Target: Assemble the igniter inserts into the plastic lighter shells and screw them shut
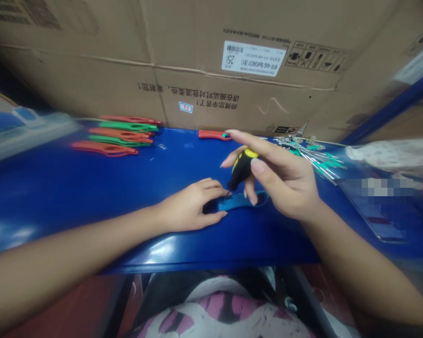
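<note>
- Near, the left hand [197, 204] has its thumb and fingers closed around the left end of a slim blue plastic handle-like piece [238, 202], which lies on the glossy blue table [74, 197].
- Over this piece, the right hand [285, 180] grips a black-and-yellow screwdriver [242, 169]; its thin metal shaft points down at the piece's left part.
- I judge the present step is driver work there; the next move calls for steady left fingers and a straight shaft.
- Farther left lie stacked orange-red and green plastic pieces [105, 149]; farther right, a loose pile of silver metal rods with green parts [322, 162].
- Farthest stands printed brown cardboard [109, 80], seemingly a box; its contents are hidden.
</note>
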Demonstrator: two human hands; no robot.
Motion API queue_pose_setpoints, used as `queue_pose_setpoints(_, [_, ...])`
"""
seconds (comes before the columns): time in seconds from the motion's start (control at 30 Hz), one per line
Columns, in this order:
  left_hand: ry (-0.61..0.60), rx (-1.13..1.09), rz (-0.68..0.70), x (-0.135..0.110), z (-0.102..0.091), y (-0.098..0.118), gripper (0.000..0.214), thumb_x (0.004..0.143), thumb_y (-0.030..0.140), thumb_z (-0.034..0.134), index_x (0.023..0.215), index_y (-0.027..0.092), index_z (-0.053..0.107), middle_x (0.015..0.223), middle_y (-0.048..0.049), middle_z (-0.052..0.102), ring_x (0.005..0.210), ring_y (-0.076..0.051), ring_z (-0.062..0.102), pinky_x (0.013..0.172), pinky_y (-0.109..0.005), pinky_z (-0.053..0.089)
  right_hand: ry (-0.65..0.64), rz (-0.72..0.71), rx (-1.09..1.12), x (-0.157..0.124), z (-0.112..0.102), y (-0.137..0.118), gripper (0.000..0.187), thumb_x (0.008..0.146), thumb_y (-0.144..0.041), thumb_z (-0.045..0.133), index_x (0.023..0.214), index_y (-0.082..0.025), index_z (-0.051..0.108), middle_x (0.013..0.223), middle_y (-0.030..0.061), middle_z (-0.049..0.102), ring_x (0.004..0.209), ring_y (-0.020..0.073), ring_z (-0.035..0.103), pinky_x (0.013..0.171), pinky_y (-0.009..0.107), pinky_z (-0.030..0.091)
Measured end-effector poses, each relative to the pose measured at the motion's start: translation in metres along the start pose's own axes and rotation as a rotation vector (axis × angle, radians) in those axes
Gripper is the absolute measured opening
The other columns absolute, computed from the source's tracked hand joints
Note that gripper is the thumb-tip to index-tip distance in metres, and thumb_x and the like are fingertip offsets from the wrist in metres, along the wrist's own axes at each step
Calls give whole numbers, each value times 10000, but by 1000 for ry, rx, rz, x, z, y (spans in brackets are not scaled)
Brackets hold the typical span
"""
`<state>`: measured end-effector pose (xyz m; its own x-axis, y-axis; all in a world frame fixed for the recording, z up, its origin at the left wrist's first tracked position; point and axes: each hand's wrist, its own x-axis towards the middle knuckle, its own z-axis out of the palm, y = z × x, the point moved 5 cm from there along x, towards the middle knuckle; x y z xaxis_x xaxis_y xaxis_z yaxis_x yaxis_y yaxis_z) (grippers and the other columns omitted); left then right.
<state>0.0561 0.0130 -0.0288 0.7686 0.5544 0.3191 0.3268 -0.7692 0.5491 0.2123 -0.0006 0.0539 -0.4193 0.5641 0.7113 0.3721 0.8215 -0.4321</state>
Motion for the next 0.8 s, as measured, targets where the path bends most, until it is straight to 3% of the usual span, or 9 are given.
queue_pose_setpoints(0.07, [-4, -4, -3, 0, 0, 0, 341, 906, 291, 644, 1227, 176, 649, 1167, -99, 674, 1128, -248, 617, 1015, -406, 503, 37, -6, -5, 1, -1, 1, 329, 992, -394, 537, 1263, -262, 668, 975, 55, 734, 721, 164, 664, 661, 334, 601])
queue_pose_setpoints(0.13, [-8, -5, 3, 0, 1, -1, 330, 906, 284, 645, 1214, 167, 648, 1161, -99, 674, 1128, -245, 617, 1014, -397, 501, 156, -100, -97, -1, -5, -2, 264, 922, -380, 663, 1149, -263, 727, 896, 46, 733, 712, 171, 651, 693, 342, 597])
queue_pose_setpoints(0.2, [-5, 0, 10, 0, 1, 0, 328, 903, 277, 649, 1211, 162, 649, 1150, -97, 672, 1114, -239, 620, 1005, -382, 502, 235, -170, -173, -3, -7, -4, 246, 917, -356, 669, 1133, -262, 738, 920, 55, 737, 739, 186, 650, 723, 359, 597])
queue_pose_setpoints(0.33, [-1, 3, 6, 0, 0, 0, 342, 897, 272, 655, 1228, 183, 652, 1126, -86, 671, 1085, -229, 623, 995, -371, 508, 95, -5, -60, -4, 4, 3, 384, 1034, -326, 412, 1362, -260, 599, 1181, 88, 692, 812, 189, 671, 694, 364, 606])
queue_pose_setpoints(0.4, [-7, 1, 0, 0, 0, 0, 342, 898, 275, 652, 1228, 189, 654, 1148, -91, 671, 1112, -240, 618, 1007, -386, 505, 36, 40, 9, -4, 9, 4, 374, 1027, -325, 434, 1360, -256, 587, 1174, 89, 682, 808, 182, 670, 629, 329, 595])
queue_pose_setpoints(0.53, [-5, 1, -9, 0, 0, 0, 356, 901, 290, 649, 1238, 177, 646, 1174, -103, 673, 1121, -254, 621, 1012, -414, 506, 190, -157, -140, -3, 3, -6, 216, 885, -282, 703, 1091, -218, 695, 925, 60, 703, 752, 188, 625, 620, 325, 566])
queue_pose_setpoints(0.6, [-3, 3, -5, 0, 0, 0, 355, 901, 289, 650, 1236, 172, 646, 1172, -104, 670, 1115, -252, 621, 1010, -408, 505, 191, -215, -186, -3, 2, -7, 206, 895, -277, 689, 1090, -211, 678, 918, 57, 706, 765, 191, 624, 684, 344, 577])
queue_pose_setpoints(0.73, [-13, 4, 2, 0, 0, 0, 336, 901, 275, 652, 1219, 167, 655, 1124, -93, 669, 1083, -233, 624, 990, -370, 507, -27, 44, 27, -1, 10, 11, 371, 1045, -313, 400, 1398, -249, 492, 1175, 80, 678, 752, 143, 669, 650, 293, 594])
queue_pose_setpoints(0.8, [-16, 8, 1, 0, 0, -1, 336, 900, 271, 654, 1218, 165, 655, 1120, -93, 670, 1085, -233, 624, 996, -367, 503, -53, 104, 97, -2, 12, 17, 377, 1034, -345, 448, 1400, -262, 491, 1164, 68, 682, 730, 132, 678, 581, 258, 580])
